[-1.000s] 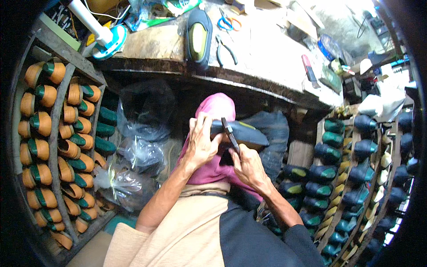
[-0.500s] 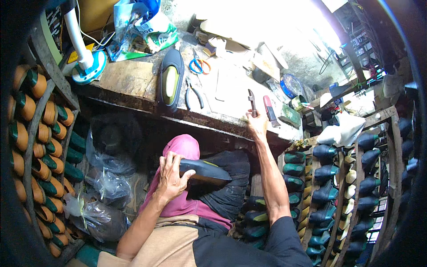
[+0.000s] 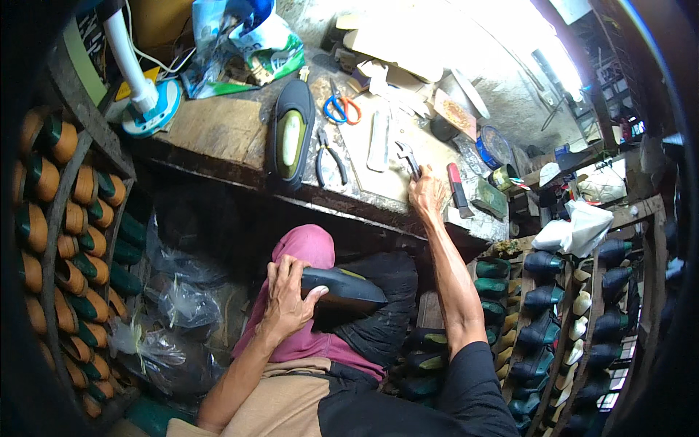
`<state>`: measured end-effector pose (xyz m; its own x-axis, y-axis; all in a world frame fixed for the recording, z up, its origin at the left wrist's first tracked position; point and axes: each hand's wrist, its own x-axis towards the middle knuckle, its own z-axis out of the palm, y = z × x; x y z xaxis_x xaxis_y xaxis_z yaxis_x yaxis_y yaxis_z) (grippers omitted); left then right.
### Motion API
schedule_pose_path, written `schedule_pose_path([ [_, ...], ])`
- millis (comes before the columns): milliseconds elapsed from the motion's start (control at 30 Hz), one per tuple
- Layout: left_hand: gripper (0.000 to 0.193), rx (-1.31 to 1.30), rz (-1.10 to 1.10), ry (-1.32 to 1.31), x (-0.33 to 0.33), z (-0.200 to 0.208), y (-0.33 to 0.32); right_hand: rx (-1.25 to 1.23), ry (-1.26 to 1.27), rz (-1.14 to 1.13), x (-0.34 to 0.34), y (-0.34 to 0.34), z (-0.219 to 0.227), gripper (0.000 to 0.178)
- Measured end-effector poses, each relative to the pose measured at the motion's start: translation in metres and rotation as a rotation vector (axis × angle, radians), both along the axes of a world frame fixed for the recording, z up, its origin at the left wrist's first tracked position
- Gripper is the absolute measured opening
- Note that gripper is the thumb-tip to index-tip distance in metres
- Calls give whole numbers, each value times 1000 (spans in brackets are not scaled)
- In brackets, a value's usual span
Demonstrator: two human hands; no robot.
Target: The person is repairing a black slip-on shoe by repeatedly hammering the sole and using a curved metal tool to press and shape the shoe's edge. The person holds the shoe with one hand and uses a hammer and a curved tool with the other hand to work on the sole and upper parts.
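On my lap, my left hand [image 3: 290, 291] grips a black shoe [image 3: 344, 291] by one end, with the thumb along its near side. The shoe lies sideways, and a bit of yellow-green shows at its upper edge. At the bench's front edge, my right hand [image 3: 428, 192] is closed around metal pliers [image 3: 408, 156], whose parted jaws point away from me over the bench top. Just right of that hand lies a red-handled knife [image 3: 459, 189]. A second dark shoe [image 3: 293, 138] with a yellow-green form inside rests farther left on the bench, beside black-handled pliers [image 3: 331, 160].
Scissors [image 3: 341, 109] with blue and orange handles and a pale flat tool [image 3: 379, 140] lie on the workbench [image 3: 211, 135]. A white lamp stand [image 3: 149, 102] and a plastic bag [image 3: 244, 54] stand at the back left. Racks of shoes [image 3: 84, 255] flank me on both sides.
The pliers' jaws have parted and turned left in my right hand, still on the bench. My left hand keeps the shoe on my lap. The whole view has shifted slightly.
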<state>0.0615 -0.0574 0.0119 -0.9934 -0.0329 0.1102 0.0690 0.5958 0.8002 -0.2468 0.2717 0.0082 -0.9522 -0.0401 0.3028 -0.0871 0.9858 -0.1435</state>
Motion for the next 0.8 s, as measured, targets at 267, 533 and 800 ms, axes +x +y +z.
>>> schedule_pose_path([
  [267, 52, 6, -17, -20, 1, -2, 5, -8, 4, 34, 10, -3, 3, 30],
  [533, 54, 26, -32, 7, 0, -9, 15, -12, 62, 22, 66, -19, 21, 25],
  [800, 56, 22, -24, 7, -2, -13, 15, -1073, -895, -37, 251, -91, 43, 18],
])
